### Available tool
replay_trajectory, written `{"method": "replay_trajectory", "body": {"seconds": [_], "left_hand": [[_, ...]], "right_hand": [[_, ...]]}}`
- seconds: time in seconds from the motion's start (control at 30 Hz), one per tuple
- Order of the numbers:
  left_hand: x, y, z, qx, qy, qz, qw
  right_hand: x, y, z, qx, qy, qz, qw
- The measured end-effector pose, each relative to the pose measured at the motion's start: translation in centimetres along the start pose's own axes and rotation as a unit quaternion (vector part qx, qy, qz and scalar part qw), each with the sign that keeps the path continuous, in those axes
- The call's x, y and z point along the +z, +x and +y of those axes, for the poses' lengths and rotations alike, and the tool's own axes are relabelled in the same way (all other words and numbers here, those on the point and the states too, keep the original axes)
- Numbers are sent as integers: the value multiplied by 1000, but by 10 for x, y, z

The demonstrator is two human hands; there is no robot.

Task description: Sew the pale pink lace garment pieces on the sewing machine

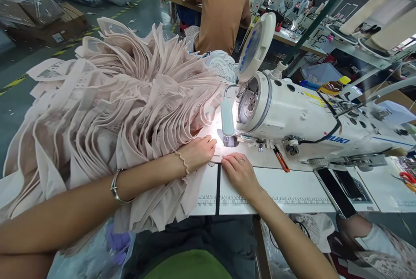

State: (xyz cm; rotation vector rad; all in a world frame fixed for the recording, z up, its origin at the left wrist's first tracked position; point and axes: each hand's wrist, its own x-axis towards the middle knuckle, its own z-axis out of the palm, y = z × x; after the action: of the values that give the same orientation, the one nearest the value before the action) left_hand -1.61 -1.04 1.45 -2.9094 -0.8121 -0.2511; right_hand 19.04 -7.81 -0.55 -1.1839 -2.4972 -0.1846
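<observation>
Under the lit needle area of a white sewing machine (292, 110), the edge of a pale pink fabric piece (218, 152) lies on the machine bed. My left hand (202, 152) is closed on this fabric, left of the presser foot (230, 141). My right hand (239, 174) is in front of the foot, its bent fingers together and its fingertips holding the fabric's near edge against the bed. Both hands are close to the needle area, a small gap apart. A big heap of pale pink garment pieces (139, 110) spreads under and beyond my left forearm.
Orange-handled snips (281, 159) lie beside the machine. A phone (334, 190) rests at the table's front right, with red-handled scissors (407, 178) farther right. A printed ruler (286, 201) runs along the front edge. Another person (222, 8) sits ahead, back turned.
</observation>
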Motion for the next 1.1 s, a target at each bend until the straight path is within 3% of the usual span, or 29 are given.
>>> {"method": "replay_trajectory", "body": {"seconds": [0.23, 0.43, 0.53, 0.63, 0.73, 0.83, 0.93, 1.0, 1.1], "left_hand": [[1, -7, -9, 18, -16, 62, 998], [4, -4, -1, 58, -56, 31, 996], [9, 5, -4, 67, -75, 54, 993], [16, 12, -9, 125, -66, 79, 987], [19, 11, 3, 190, -25, 84, 978], [18, 4, 36, 151, 68, 72, 984], [17, -2, 66, 89, 127, 47, 987], [16, -2, 70, 43, 132, 32, 990], [13, 1, 52, -15, 97, 4, 995]], "right_hand": [[-7, -4, 6, -56, 2, 28, 998], [-9, -15, 20, -28, 46, 51, 997], [-7, -21, 22, 5, 61, 69, 996], [-11, -29, 27, 22, 79, 40, 996], [-17, -34, 42, 46, 56, 19, 997], [-21, -31, 65, 149, -67, 24, 986], [-21, -21, 84, 210, -142, -23, 967], [-20, -13, 89, 212, -137, -54, 966], [-20, -5, 84, 216, -87, -59, 971]]}}
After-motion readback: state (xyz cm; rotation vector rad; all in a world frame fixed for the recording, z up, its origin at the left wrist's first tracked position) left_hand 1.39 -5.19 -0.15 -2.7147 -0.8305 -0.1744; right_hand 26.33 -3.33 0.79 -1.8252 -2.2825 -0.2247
